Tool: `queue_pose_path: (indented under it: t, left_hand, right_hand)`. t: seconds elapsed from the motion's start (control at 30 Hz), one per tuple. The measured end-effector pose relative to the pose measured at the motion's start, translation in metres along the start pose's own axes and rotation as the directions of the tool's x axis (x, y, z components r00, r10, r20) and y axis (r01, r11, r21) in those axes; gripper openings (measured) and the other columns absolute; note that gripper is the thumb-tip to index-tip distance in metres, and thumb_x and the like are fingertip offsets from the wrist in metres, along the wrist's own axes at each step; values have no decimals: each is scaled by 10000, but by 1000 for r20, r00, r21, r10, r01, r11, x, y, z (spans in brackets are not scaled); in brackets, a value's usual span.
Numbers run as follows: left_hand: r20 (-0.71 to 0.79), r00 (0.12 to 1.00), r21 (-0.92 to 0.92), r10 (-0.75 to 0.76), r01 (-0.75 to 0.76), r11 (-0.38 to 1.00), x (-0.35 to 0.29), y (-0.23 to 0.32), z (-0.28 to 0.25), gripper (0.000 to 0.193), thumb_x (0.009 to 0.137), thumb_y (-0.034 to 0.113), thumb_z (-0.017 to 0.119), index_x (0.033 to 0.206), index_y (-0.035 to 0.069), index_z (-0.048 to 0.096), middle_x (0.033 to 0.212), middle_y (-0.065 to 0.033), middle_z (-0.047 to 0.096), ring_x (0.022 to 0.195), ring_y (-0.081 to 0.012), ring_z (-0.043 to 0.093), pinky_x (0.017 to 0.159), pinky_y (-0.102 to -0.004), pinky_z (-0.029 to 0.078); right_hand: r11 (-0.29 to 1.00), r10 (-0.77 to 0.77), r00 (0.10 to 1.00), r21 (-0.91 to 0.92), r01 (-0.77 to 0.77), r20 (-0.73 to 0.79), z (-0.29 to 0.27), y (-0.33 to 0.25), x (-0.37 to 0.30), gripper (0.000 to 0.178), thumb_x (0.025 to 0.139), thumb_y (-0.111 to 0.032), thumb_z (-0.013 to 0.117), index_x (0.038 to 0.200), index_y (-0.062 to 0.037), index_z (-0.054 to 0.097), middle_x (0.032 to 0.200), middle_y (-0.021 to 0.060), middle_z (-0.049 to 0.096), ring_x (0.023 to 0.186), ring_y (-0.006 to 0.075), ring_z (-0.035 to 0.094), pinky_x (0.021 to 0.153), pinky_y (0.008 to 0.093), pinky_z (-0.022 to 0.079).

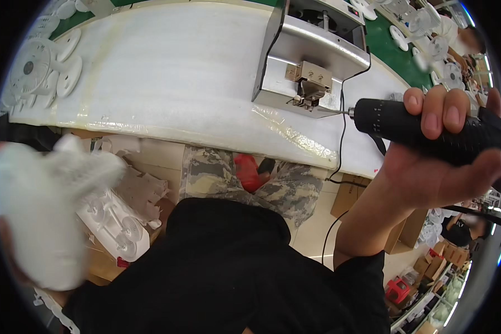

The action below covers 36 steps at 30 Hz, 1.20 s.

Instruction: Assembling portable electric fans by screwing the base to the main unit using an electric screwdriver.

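My right hand (423,172) is closed round the thick black handle of an electric screwdriver (387,118). The thin bit of this tool points left and meets the front of a metal screw feeder (317,42) at its small outlet; whether a screw sits on the bit is too small to tell. At the far left, a white fan base (42,217) with a round disc and a short ribbed neck is raised off the table, smeared by motion. My left hand (8,245) holds it from behind, and most of its fingers are hidden.
Assembled white fans (33,69) stand at the table's far left end. Below the table's near edge, a carton holds white parts (119,225). A black cable (342,128) hangs beside the feeder. More fans line the green belt (392,42), where another person (456,39) sits.
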State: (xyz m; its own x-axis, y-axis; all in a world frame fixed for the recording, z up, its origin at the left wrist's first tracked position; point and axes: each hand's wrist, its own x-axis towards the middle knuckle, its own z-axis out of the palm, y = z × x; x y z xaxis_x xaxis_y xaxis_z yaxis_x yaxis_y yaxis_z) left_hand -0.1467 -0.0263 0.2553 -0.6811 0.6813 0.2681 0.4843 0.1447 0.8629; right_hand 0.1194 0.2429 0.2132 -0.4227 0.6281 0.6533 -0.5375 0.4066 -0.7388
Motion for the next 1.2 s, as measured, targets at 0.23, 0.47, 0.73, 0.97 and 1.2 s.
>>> queue_pose_path:
  t: [0.23, 0.47, 0.73, 0.97, 1.2]
  left_hand:
    - [617, 701, -336, -357, 645, 686, -59, -84, 109, 554, 773, 103, 651, 1305, 27, 519, 1189, -166, 577, 1007, -250, 583, 816, -319, 508]
    - [614, 770, -349, -175, 464, 814, -71, -109, 186, 483, 888, 117, 579, 1346, 36, 446, 1275, -167, 516, 1083, -260, 543, 914, -338, 454]
    - [623, 759, -351, -187, 485, 801, -79, -115, 216, 465, 922, 162, 557, 1350, 44, 418, 1289, -176, 502, 1080, -283, 548, 911, -355, 457]
    - [622, 767, -346, -156, 449, 824, -83, -118, 216, 459, 923, 148, 546, 1347, 45, 401, 1268, -183, 508, 1062, -291, 557, 893, -363, 467]
    - [618, 782, -360, -83, 375, 854, -86, -120, 218, 495, 911, 113, 543, 1369, 39, 369, 1270, -189, 508, 1067, -294, 550, 904, -362, 458]
  right_hand:
    - [996, -12, 1000, -87, 10, -27, 10, 26, -3, 370, 884, -402, 517, 1162, -158, 522, 735, -11, 535, 598, 115, 490, 639, 334, 406]
    - [996, 25, 1000, -84, -26, -8, 16, 35, -2, 285, 878, -341, 503, 1090, -159, 559, 732, -13, 534, 582, 111, 484, 623, 324, 401]
    - [974, 225, 974, 10, -225, 35, 5, 18, 5, 326, 848, -338, 527, 1083, -116, 570, 733, -17, 518, 590, 96, 479, 626, 307, 399]
    - [971, 217, 976, 95, -219, 27, 21, 19, -36, 526, 825, -384, 561, 1235, -58, 513, 733, -27, 504, 591, 64, 464, 634, 290, 388]
    - [997, 71, 993, 25, -69, -99, 23, 0, -18, 497, 832, -597, 468, 945, -114, 504, 694, -34, 478, 603, 94, 498, 676, 275, 453]
